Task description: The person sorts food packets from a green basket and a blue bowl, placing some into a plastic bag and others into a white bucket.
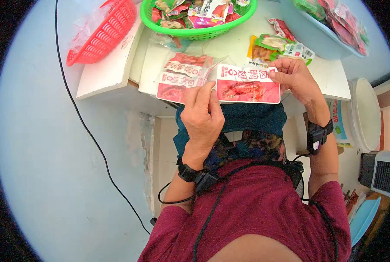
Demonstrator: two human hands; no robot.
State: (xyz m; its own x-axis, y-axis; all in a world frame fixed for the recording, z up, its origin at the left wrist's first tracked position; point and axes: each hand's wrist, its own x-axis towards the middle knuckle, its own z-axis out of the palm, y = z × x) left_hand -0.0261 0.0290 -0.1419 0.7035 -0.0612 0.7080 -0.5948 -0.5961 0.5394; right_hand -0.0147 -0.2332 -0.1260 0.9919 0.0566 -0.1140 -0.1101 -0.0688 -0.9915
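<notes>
My right hand (294, 79) pinches the right edge of a red and white snack packet (247, 91), which lies flat over the table's front edge. Its label faces up and appears upside down. Against the packet's left side, my left hand (202, 111) has thumb and fingers closed on the edge of a clear plastic bag (214, 62). Inside that bag, left of my fingers, lie similar red and white packets (179, 78). Just beyond my right hand are a green-edged packet (286, 46) and a yellow packet (258, 52).
A green basket (199, 31) full of assorted packets stands at the back. A red basket (107, 32) with clear bags tilts at left. At back right sits a light-blue basin (321, 41) of packets. A white bucket (365, 115) stands right of the table. A black cable (88, 133) hangs at left.
</notes>
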